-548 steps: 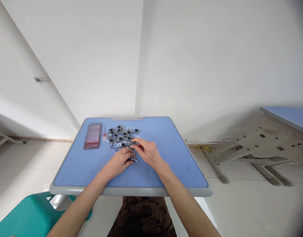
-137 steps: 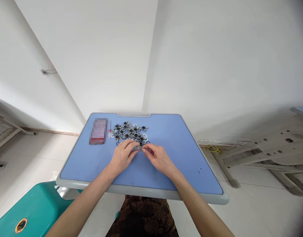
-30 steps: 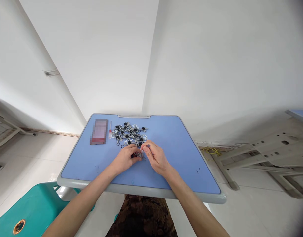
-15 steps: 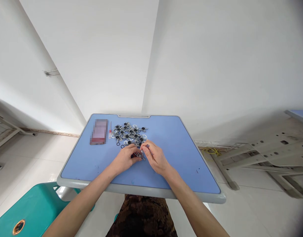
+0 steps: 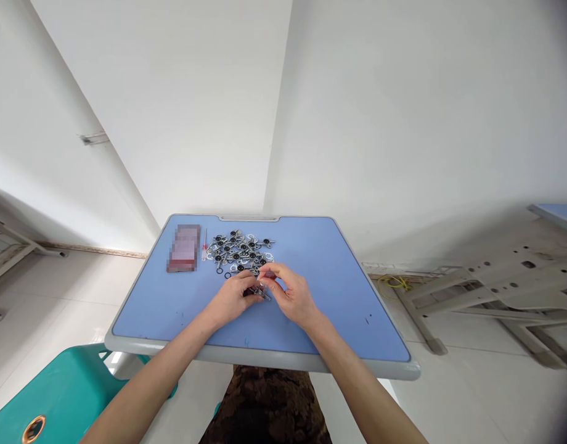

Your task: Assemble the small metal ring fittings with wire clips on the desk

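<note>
My left hand [image 5: 234, 298] is closed around a small metal part [image 5: 261, 292] with a dark section, just above the blue table [image 5: 348, 308]. Close beside it on the right, my right hand [image 5: 290, 295] has its thumb and fingers pinched at the top of that part; what lies between the fingertips is too small to name. Behind both hands spreads a pile of metal parts with black round caps [image 5: 236, 255]. Two black rings [image 5: 227, 275] lie at the pile's near left edge.
A red-and-clear screwdriver [image 5: 204, 251] lies left of the pile, beside a blurred flat rectangular object [image 5: 184, 250]. A teal stool [image 5: 66, 388] stands at the lower left. Pale table frames [image 5: 487, 290] and a yellow cord [image 5: 394, 283] are at the right.
My right hand's fingertips have shifted slightly left, closer to my left hand, and the small metal piece that showed above them is no longer visible. My left hand keeps its hold.
</note>
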### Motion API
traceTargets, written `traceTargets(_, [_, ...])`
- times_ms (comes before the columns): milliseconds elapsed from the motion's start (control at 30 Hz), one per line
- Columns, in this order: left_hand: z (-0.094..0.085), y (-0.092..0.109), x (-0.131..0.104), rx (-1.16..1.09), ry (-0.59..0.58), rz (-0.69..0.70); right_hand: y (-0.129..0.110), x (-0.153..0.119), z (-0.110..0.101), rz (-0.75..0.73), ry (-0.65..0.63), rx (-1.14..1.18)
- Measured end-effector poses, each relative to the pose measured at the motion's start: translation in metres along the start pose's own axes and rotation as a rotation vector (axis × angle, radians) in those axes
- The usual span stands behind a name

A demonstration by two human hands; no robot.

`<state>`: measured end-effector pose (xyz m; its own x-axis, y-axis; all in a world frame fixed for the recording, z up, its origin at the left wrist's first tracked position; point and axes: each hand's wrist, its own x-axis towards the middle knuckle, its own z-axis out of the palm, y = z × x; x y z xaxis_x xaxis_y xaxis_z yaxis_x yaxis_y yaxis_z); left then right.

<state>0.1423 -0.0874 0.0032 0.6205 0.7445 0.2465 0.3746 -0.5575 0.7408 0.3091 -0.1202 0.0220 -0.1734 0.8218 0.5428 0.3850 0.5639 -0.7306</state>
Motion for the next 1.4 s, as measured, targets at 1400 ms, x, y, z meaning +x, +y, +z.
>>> traceTargets(1400, [-0.010, 0.008, -0.004, 0.147, 0.268, 0.251, -0.004, 0.003, -0.012, 0.441, -0.247, 0.066])
